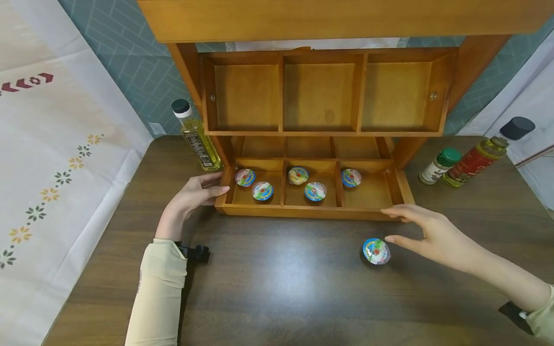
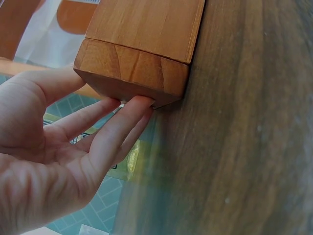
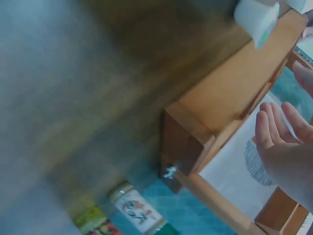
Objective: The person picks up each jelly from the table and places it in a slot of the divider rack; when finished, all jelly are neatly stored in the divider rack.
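Observation:
My left hand [image 1: 196, 194] holds the front left corner of a wooden rack's lower tray [image 1: 281, 212]; in the left wrist view its thumb lies at the upper edge and the fingertips press the side wall. My right hand [image 1: 433, 235] reaches over the table by the tray's front right corner, thumb and fingers spread, holding nothing. Close to that thumb's tip a small sealed jelly cup [image 1: 376, 251] with a blue-rimmed lid sits on the table. Inside the tray, the left compartment has two cups [image 1: 262, 191], the middle two cups [image 1: 315, 191], the right one cup [image 1: 351, 178].
Above the lower tray is the rack's upper tray [image 1: 322, 96] with three bare compartments. An oil bottle [image 1: 201, 144] stands at the rack's left. To the right are a green-capped jar [image 1: 438, 168] and a red-labelled bottle [image 1: 475, 161]. White patterned cloth [image 1: 65, 216] hangs on the left.

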Motion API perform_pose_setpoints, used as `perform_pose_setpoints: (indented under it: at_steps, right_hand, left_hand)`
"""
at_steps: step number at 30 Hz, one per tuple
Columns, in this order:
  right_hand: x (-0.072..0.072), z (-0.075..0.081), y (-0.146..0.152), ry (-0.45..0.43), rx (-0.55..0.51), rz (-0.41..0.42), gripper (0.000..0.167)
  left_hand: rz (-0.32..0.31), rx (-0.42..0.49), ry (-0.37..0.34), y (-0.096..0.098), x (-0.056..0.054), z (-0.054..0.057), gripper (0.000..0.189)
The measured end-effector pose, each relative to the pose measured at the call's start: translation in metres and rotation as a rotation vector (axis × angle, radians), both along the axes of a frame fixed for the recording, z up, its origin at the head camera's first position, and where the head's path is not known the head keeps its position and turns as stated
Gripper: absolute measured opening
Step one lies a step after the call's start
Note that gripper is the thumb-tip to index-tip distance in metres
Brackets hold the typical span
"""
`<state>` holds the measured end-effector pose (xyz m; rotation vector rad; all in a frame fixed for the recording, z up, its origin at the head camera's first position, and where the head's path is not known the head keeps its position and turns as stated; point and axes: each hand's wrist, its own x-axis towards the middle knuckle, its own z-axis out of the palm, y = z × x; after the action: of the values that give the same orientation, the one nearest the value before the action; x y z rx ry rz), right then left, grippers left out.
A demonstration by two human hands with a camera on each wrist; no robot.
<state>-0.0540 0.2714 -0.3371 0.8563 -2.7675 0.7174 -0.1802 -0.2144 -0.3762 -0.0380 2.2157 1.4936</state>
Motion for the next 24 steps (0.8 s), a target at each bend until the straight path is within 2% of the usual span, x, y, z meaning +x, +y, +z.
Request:
perform_pose_setpoints:
  at_steps: [8,17,24]
  right_hand:
    - [0.020,-0.023,0.003,-0.038,-0.005,0.042,0.069]
    - [0.025,-0.037,-0.003,-0.064,-0.010,0.063,0.066]
    - [0.027,-0.044,-0.009,-0.088,-0.010,0.042,0.062]
  left_hand:
    - [-0.005,0.000,0.003,0.000,0.002,0.003,0.072]
    - [-0.004,0.005,-0.002,-0.001,0.002,0.003,0.072]
    - [-0.014,0.003,-0.001,0.000,0.002,0.002,0.072]
